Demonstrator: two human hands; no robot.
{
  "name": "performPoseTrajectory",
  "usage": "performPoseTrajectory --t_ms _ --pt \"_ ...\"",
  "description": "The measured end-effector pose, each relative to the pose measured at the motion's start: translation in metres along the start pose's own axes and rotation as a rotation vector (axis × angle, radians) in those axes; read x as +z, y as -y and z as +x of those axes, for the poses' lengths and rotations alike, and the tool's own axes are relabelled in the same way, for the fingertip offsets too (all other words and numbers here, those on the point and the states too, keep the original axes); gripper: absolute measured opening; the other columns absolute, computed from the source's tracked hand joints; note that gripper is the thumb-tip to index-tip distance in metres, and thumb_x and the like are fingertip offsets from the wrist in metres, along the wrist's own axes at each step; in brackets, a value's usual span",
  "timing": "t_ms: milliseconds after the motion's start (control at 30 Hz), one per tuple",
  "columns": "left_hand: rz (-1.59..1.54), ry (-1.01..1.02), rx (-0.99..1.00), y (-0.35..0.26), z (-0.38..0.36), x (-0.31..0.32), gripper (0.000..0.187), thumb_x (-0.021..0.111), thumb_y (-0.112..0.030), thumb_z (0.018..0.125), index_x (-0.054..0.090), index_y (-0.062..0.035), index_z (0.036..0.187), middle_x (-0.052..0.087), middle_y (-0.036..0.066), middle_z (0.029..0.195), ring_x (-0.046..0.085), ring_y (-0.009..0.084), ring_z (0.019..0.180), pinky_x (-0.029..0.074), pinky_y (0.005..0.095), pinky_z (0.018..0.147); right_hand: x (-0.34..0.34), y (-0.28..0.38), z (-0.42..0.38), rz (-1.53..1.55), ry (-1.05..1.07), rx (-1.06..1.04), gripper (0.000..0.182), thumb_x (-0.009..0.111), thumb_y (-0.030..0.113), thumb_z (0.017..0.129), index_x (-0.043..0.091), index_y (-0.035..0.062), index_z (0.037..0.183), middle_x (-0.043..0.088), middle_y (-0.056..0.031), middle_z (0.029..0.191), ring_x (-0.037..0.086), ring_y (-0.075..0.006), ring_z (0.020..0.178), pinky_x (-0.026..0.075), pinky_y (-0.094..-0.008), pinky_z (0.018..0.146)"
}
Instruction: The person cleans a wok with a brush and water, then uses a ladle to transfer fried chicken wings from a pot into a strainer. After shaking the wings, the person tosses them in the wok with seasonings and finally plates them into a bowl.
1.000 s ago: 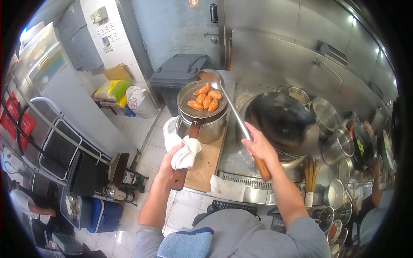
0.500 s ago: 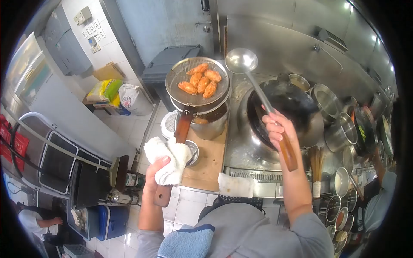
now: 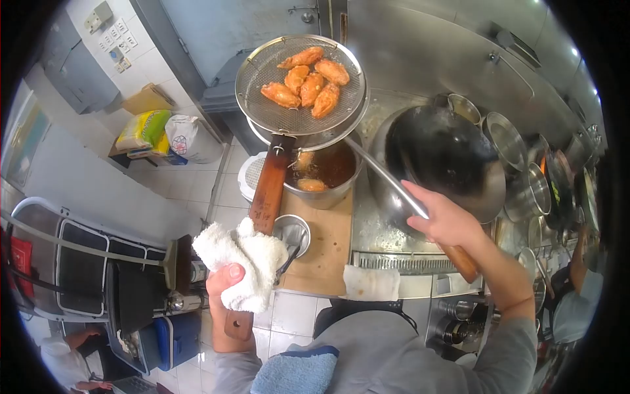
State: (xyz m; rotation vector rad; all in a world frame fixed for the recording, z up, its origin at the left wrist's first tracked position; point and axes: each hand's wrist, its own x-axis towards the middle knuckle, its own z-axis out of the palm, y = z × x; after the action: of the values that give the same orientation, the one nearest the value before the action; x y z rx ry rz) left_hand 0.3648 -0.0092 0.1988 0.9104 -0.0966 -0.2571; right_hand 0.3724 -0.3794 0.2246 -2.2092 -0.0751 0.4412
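My left hand [image 3: 224, 281] is closed round a folded white cloth [image 3: 252, 272] and, through it, the wooden handle of a mesh strainer [image 3: 259, 65]. Several browned, fried chicken wings [image 3: 296, 79] lie in the strainer, which is held over a metal pot [image 3: 328, 199] of dark liquid. More pieces float in that liquid. My right hand [image 3: 446, 213] grips a long-handled ladle [image 3: 390, 177] where its metal shaft joins the wood. The ladle slants up and left toward the strainer's underside; its bowl is hidden there.
A large blackened wok [image 3: 443, 151] sits on the stove to the right, with metal bowls [image 3: 505, 141] beyond it. A small metal container [image 3: 294, 231] stands on the brown board [image 3: 321, 262]. A co-worker's sleeve [image 3: 581, 305] shows far right; another person [image 3: 62, 358] is lower left.
The strainer with the wings has come up nearer my view, uncovering more of the pot. My right hand has swung the ladle down and left, so its bowl has gone from sight beneath the strainer.
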Motion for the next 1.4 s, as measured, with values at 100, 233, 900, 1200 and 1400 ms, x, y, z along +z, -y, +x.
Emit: performPoseTrajectory --t_ms 100,233,900,1200,1400 --pt "-0.101 0.049 0.094 0.010 0.007 -0.001 0.068 0.073 -0.025 0.067 0.045 0.0070 0.120 0.059 0.024 0.094 0.061 0.0279 0.073 0.052 0.0342 0.061 -0.006 0.014 0.011 -0.201 0.052 0.036 0.070 0.064 0.016 0.083 0.034 0.0028 0.145 0.062 -0.0249 0.109 0.066 -0.0308 0.080 0.050 -0.0365 0.077" --pt "-0.130 0.094 0.094 0.014 0.009 -0.002 0.067 0.073 -0.023 0.069 0.045 0.0085 0.121 0.060 0.025 0.092 0.062 0.0271 0.071 0.051 0.0326 0.057 -0.019 0.029 0.017 -0.280 0.187 0.071 0.070 0.063 0.016 0.084 0.033 0.0035 0.146 0.064 -0.0220 0.105 0.066 -0.0273 0.075 0.051 -0.0366 0.075" --pt "-0.051 -0.065 0.022 0.022 -0.012 -0.007 0.077 0.072 -0.022 0.066 0.042 0.0093 0.129 0.063 0.027 0.104 0.065 0.0310 0.087 0.053 0.0364 0.074 -0.059 0.053 0.002 0.425 0.541 0.328 0.064 0.056 0.006 0.089 0.027 -0.0032 0.145 0.048 -0.0033 0.057 0.047 -0.0105 0.043 0.040 -0.0258 0.036" --pt "-0.034 -0.036 0.104 0.023 -0.015 0.006 0.075 0.072 -0.024 0.067 0.042 0.0102 0.127 0.062 0.026 0.103 0.064 0.0299 0.087 0.053 0.0367 0.075 -0.044 0.025 -0.029 0.620 0.481 0.295 0.071 0.062 0.004 0.088 0.022 -0.0003 0.147 0.048 -0.0022 0.067 0.048 -0.0074 0.047 0.044 -0.0239 0.036" --pt "-0.041 -0.037 0.171 0.024 -0.019 0.026 0.072 0.073 -0.025 0.070 0.043 0.0097 0.125 0.060 0.025 0.101 0.063 0.0303 0.086 0.052 0.0363 0.074 -0.034 0.012 -0.043 0.768 0.455 0.232 0.066 0.060 0.005 0.088 0.026 -0.0003 0.144 0.048 -0.0036 0.069 0.048 -0.0071 0.047 0.040 -0.0229 0.034"
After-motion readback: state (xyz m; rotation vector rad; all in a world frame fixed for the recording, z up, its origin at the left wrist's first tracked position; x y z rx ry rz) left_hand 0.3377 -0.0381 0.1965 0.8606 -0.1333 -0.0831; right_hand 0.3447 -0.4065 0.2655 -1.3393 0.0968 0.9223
